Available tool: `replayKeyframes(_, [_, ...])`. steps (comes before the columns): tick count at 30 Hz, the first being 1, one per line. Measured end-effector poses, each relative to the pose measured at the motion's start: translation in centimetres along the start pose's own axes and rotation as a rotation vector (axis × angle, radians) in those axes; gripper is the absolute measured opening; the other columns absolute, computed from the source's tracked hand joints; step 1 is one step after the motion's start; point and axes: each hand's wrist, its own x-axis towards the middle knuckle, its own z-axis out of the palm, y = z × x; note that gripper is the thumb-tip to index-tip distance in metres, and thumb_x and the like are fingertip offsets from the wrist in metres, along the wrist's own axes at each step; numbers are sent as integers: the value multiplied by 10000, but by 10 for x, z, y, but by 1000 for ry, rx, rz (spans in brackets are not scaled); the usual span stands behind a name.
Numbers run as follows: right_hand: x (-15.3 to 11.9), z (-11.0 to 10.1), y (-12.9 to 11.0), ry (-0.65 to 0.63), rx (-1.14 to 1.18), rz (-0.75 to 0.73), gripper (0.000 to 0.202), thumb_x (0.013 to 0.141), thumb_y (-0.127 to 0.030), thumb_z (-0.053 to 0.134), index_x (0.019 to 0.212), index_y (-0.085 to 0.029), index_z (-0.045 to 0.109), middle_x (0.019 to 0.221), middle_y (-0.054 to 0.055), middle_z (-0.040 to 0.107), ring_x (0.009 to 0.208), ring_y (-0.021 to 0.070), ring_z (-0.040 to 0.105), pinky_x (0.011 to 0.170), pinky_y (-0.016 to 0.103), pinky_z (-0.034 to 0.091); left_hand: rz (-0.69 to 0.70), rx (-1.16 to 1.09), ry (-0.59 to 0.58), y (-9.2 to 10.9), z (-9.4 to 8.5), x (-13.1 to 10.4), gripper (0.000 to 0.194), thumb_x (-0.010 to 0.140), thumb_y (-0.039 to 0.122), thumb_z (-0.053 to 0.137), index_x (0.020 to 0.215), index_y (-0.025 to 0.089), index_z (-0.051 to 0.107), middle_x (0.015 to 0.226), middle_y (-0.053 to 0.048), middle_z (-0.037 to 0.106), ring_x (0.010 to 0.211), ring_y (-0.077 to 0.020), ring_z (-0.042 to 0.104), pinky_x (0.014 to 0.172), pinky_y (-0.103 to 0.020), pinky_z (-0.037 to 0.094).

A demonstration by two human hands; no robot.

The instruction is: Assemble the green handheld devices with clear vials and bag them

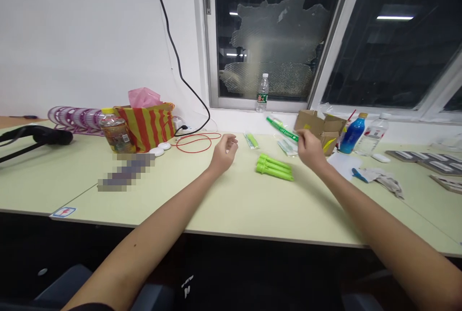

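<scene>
My right hand [309,149] is closed around one end of a long, flat-looking green stick with white lettering [283,129], which points up and to the left above the table. Loosely curled and with nothing visible in it, my left hand [224,153] hovers over the tabletop, thumb apart from the fingers. Several bright green plastic tubes [275,168] lie side by side between my two hands. Behind them is a clear packet with a light green item [251,140]. Another clear packet [288,147] lies just left of my right hand.
A cardboard box [321,128] stands behind my right hand, with a blue bottle [352,134] and a clear bottle [373,135] beside it. Gloves [382,178] lie farther right. On the left are a striped bag [149,128], a drink bottle [117,132] and a red cable [195,145].
</scene>
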Motion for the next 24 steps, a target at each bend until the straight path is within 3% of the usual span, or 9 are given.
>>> replayKeyframes(4, [-32, 15, -24, 8, 21, -392, 289, 946, -177, 328, 1129, -164, 552, 1024, 164, 611, 1022, 284, 559, 902, 439, 453, -356, -517, -135, 8, 16, -9, 569, 851, 555, 567, 1284, 251, 357, 1164, -119, 585, 791, -204, 686, 693, -429, 573])
replayKeyframes(6, [-40, 24, -32, -3, 17, -493, 276, 936, -148, 333, 1113, -161, 545, 1014, 165, 601, 990, 285, 546, 869, 444, 446, -466, -606, -177, 11, 15, -10, 642, 795, 545, 659, 1285, 243, 374, 1167, -136, 611, 769, -208, 682, 671, -438, 578])
replayKeyframes(8, [-44, 25, -38, -21, 26, -529, 271, 929, -138, 348, 1124, -158, 536, 1036, 169, 596, 999, 284, 536, 864, 441, 438, -506, -605, -199, 13, 11, -10, 643, 712, 417, 779, 1230, 205, 463, 1137, -135, 641, 743, -187, 667, 665, -401, 575])
replayKeyframes(11, [-45, 12, -48, -143, 65, -509, 266, 925, -196, 415, 1164, -163, 526, 1075, 160, 595, 1035, 281, 541, 888, 423, 433, -485, -565, -213, 15, 3, -7, 526, 636, 288, 834, 1082, 149, 592, 1038, -104, 671, 734, -152, 650, 673, -321, 550])
replayKeyframes(14, [-38, -10, -65, -421, 85, -423, 311, 926, -341, 488, 1192, -188, 539, 1140, 130, 610, 992, 253, 582, 859, 363, 443, -422, -506, -234, 15, 0, -5, 427, 622, 289, 838, 974, 145, 644, 954, -77, 684, 777, -166, 656, 696, -310, 537])
replayKeyframes(16, [-31, -20, -81, -546, 73, -337, 456, 903, -455, 539, 1282, -203, 502, 1208, 122, 614, 998, 247, 601, 827, 330, 441, -356, -431, -244, 14, 1, -5, 374, 624, 311, 835, 915, 156, 660, 922, -66, 685, 789, -181, 656, 703, -326, 536])
replayKeyframes(19, [-24, -20, -108, -749, -61, -278, 549, 845, -557, 593, 1277, -226, 518, 1063, 99, 677, 884, 256, 630, 691, 303, 409, -257, -285, -240, 16, 4, -8, 317, 655, 355, 815, 877, 173, 680, 852, -46, 673, 745, -177, 637, 679, -322, 526])
replayKeyframes(24, [-29, 2, -126, -688, -242, -264, 273, 842, -378, 580, 1050, -201, 575, 987, 111, 680, 839, 258, 617, 602, 292, 317, -117, -108, -261, 23, 2, -11, 227, 747, 357, 726, 892, 187, 687, 868, -43, 671, 774, -174, 610, 694, -301, 499])
